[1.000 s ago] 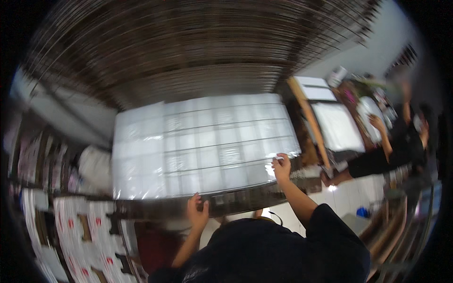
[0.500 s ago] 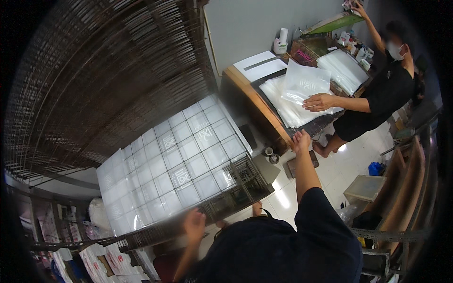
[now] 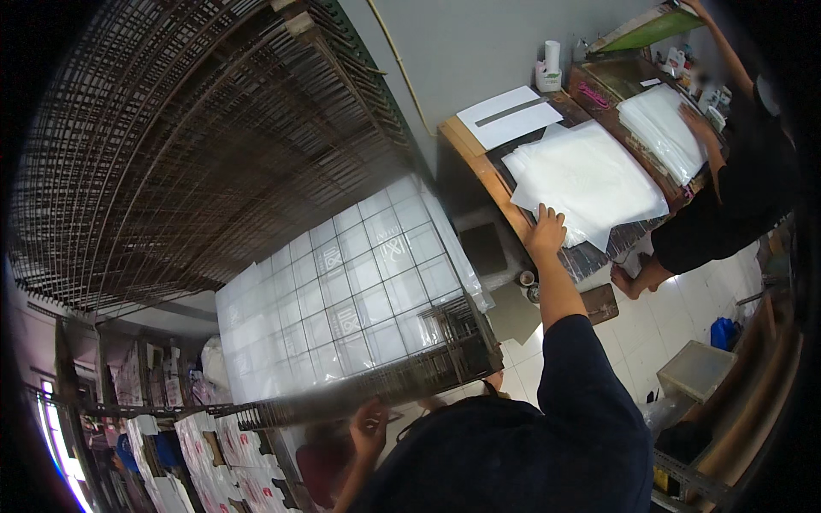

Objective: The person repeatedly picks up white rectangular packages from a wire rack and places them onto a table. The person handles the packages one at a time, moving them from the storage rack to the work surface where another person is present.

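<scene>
Plastic sheet stack (image 3: 590, 179) on desk (image 3: 479, 158) lies right-forward; right hand (image 3: 546, 232) flat, open on its near edge; left hand (image 3: 369, 427) grips wire rack (image 3: 376, 389).

Print workshop, tall wire drying rack (image 3: 214, 128); stacked clear plastic sheets (image 3: 590, 175) on wooden worktable (image 3: 475, 158); tiled floor (image 3: 637, 329)

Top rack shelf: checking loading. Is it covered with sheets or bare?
Covered: clear sheets lie spread flat over the wire rack shelf, grid showing through.
</scene>
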Motion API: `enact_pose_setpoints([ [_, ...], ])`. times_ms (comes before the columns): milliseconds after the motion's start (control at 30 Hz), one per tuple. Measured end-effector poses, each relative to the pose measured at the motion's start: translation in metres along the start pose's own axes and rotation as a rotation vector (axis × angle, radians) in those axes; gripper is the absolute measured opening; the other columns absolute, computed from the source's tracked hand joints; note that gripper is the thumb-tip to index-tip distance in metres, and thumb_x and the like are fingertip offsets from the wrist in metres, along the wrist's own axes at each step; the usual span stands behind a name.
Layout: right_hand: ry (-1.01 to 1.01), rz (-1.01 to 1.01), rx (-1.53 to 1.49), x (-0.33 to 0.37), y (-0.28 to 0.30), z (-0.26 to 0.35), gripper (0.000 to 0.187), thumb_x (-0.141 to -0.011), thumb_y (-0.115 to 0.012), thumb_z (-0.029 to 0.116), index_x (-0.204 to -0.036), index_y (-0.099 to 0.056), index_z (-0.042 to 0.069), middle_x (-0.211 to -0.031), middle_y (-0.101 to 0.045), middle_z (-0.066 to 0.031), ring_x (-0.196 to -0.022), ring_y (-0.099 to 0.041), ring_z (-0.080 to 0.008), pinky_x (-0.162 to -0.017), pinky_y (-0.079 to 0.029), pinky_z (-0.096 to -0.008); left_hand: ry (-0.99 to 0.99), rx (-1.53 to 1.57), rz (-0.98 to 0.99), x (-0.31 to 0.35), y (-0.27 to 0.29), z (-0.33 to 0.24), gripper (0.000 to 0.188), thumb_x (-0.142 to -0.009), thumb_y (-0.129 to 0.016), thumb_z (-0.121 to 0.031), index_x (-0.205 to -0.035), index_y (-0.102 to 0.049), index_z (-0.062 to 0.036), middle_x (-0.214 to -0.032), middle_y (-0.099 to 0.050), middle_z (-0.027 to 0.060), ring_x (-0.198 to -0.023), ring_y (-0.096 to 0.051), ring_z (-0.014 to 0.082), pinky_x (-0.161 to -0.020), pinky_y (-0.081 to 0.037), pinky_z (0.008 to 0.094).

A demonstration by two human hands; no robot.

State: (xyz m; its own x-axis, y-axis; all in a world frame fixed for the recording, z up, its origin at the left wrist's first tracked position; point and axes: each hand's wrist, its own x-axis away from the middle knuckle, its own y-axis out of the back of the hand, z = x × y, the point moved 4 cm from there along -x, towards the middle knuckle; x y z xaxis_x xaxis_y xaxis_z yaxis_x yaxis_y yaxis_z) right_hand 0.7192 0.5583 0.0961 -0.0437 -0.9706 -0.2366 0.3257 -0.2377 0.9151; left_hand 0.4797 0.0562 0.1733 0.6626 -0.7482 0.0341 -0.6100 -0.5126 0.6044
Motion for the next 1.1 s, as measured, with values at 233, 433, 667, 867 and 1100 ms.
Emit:
enact_pose_setpoints([
  [233,0.189,0.014,0.069,-0.01,0.022,-0.002,0.026,-0.067,-0.062,0.01,-0.093,-0.058,0.01,-0.095,-0.056,-0.0041,-0.096,-0.048,-0.0254,-0.073,-0.042,-0.0376,-0.096,-0.06,0.031,-0.011,-0.013,0.002,0.029,-0.077,-0.066,-0.011,-0.104,-0.058,-0.0024,-0.082,-0.063,0.0059,-0.071,-0.059,0.0121,-0.058,-0.048,0.0258],
  [433,0.315,-0.268,-0.072,0.032,0.093,-0.02,0.024,-0.069,-0.058,0.005,-0.092,-0.056,0.01,-0.089,-0.057,-0.0066,-0.079,-0.055,-0.0269,-0.063,-0.044,-0.0377,0.172,0.165,0.366,-0.082,-0.072,-0.047,0.037,-0.082,-0.062,-0.02,-0.114,-0.051,-0.0059,-0.092,-0.06,0.006,-0.08,-0.055,0.0123,-0.067,-0.046,0.0297],
  [667,0.521,-0.363,-0.334,0.104,0.214,-0.054,0.031,-0.064,-0.06,-0.006,-0.092,-0.055,0.005,-0.094,-0.06,-0.0123,-0.079,-0.06,-0.0309,-0.066,-0.048,-0.037,0.738,0.682,0.811,-0.172,-0.205,-0.146,0.112,-0.064,-0.047,-0.079,-0.141,-0.009,-0.007,-0.136,-0.027,0.0244,-0.118,-0.039,0.0371,-0.085,-0.044,0.0455],
  [867,0.665,-0.423,-0.348,0.169,0.34,-0.059,0.022,-0.065,-0.06,-0.007,-0.085,-0.056,0.001,-0.087,-0.062,-0.0162,-0.075,-0.061,-0.0308,-0.063,-0.049,-0.0337,0.94,0.782,0.887,-0.177,-0.301,-0.176,0.12,-0.056,-0.065,-0.071,-0.138,-0.015,0.0014,-0.13,-0.036,0.0213,-0.113,-0.044,0.0344,-0.092,-0.04,0.0421],
  [1100,0.603,-0.437,-0.123,0.195,0.396,-0.064,0.024,-0.07,-0.05,-0.009,-0.091,-0.06,-0.003,-0.091,-0.061,-0.0193,-0.08,-0.06,-0.0296,-0.068,-0.048,-0.0322,0.813,1.106,0.979,-0.136,-0.367,-0.14,0.012,-0.066,-0.059,-0.009,-0.078,-0.061,-0.0054,-0.074,-0.062,0.0053,-0.065,-0.061,0.0179,-0.053,-0.049,0.028],
])
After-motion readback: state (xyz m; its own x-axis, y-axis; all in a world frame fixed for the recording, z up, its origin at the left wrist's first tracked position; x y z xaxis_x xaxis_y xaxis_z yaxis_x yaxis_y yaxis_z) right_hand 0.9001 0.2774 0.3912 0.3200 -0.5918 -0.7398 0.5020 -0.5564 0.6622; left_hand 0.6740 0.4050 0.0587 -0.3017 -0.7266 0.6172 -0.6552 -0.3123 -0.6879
